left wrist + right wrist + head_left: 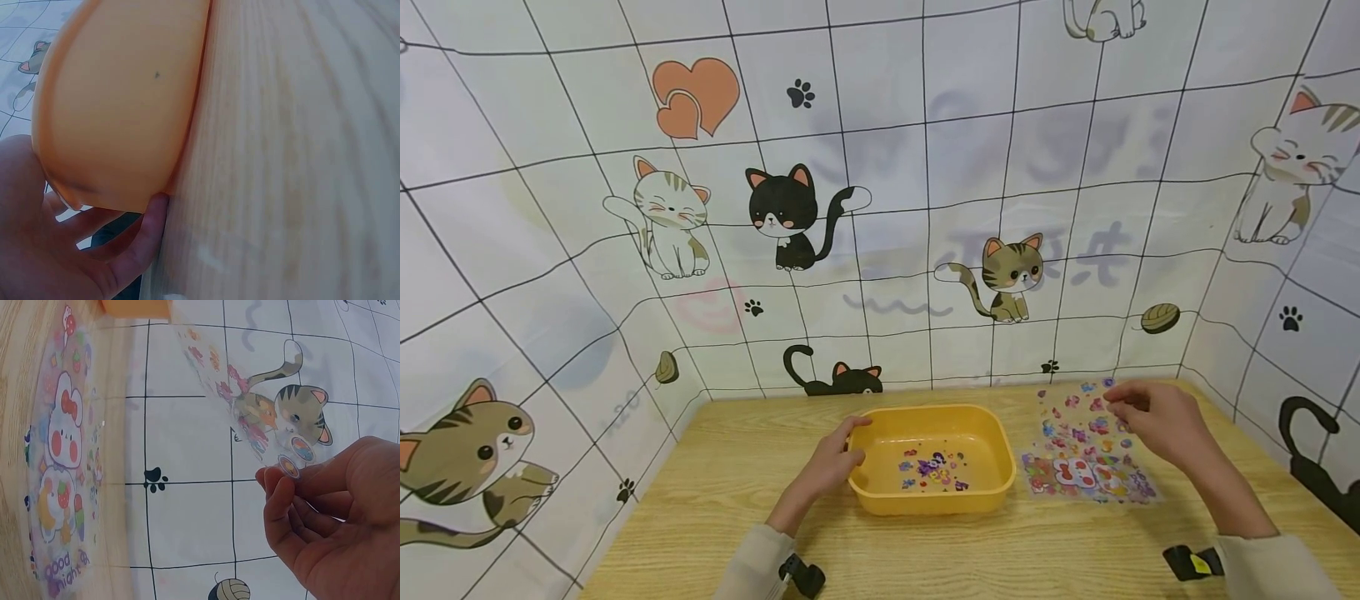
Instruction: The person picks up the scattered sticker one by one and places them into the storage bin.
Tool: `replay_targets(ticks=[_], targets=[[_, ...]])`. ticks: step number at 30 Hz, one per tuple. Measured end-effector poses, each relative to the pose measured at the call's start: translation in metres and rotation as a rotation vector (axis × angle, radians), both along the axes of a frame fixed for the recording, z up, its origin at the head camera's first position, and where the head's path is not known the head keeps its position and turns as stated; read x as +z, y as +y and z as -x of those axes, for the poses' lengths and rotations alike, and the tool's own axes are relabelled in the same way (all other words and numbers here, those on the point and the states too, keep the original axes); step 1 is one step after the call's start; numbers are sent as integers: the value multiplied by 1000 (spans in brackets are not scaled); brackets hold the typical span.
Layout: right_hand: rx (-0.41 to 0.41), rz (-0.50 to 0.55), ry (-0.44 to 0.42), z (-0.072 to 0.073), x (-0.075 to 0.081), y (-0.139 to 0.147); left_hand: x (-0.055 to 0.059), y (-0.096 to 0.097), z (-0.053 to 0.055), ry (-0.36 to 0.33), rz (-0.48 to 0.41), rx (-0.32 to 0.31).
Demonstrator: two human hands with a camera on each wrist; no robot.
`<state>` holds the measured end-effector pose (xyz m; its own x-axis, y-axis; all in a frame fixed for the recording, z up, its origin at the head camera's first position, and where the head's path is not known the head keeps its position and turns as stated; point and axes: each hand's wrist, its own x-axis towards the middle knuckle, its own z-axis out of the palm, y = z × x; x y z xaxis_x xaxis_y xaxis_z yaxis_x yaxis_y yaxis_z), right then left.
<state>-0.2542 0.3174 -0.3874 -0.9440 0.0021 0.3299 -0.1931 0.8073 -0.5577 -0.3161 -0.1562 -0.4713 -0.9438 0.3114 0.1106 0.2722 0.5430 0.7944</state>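
Note:
My left hand (831, 458) grips the left end of a yellow plastic basin (932, 502), thumb at the rim and fingers along the outer wall. Small colourful stickers (935, 468) lie scattered and in a little heap on the basin's floor. To the right, my right hand (1161, 421) pinches the edge of a clear sheet of stickers (1078, 432) between thumb and fingertips. In the right wrist view this sticker sheet (240, 403) is tilted up off the table, with two round stickers close to the fingertips.
A clear printed bag (1075, 475) with bunny pictures lies on the wooden table (745, 483), below the sheet. White cloth walls (895, 208) with cat drawings and a grid close in the back and both sides.

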Motion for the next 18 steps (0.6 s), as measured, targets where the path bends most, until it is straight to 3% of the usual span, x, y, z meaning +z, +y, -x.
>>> replay_targets(ticks=[8,18], targets=[[8,4,14,-1,4,-7,0,0,0,-7,-4,-2],[-5,-8,102,-2,6,-12,-2,-1,1,-7,3,1]])
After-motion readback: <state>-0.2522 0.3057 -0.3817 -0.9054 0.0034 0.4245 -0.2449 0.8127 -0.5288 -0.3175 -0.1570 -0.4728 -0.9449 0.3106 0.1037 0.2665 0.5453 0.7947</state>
